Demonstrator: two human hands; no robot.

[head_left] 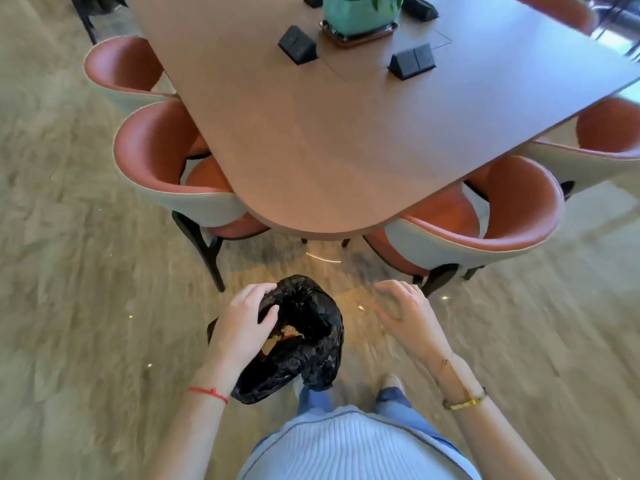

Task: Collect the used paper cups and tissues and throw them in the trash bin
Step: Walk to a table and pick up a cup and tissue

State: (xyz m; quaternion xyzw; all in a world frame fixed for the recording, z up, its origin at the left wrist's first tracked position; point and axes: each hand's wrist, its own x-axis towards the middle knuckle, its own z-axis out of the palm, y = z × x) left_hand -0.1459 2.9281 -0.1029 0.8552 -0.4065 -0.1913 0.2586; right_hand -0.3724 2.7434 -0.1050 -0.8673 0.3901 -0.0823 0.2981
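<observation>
A small bin lined with a black trash bag (308, 344) hangs in front of my legs, its mouth tilted toward me. Something tan and orange shows inside it. My left hand (242, 320) grips the bag's near rim, fingers curled over the edge. My right hand (405, 313) hovers to the right of the bag, apart from it, fingers relaxed and spread, holding nothing. No loose cups or tissues show on the table.
A long brown table (311, 150) stands ahead, with black socket boxes (297, 45) and a green plant pot (360, 15) on a tray. Orange chairs (166, 164) flank the near end on both sides. Polished floor (86, 306) surrounds me.
</observation>
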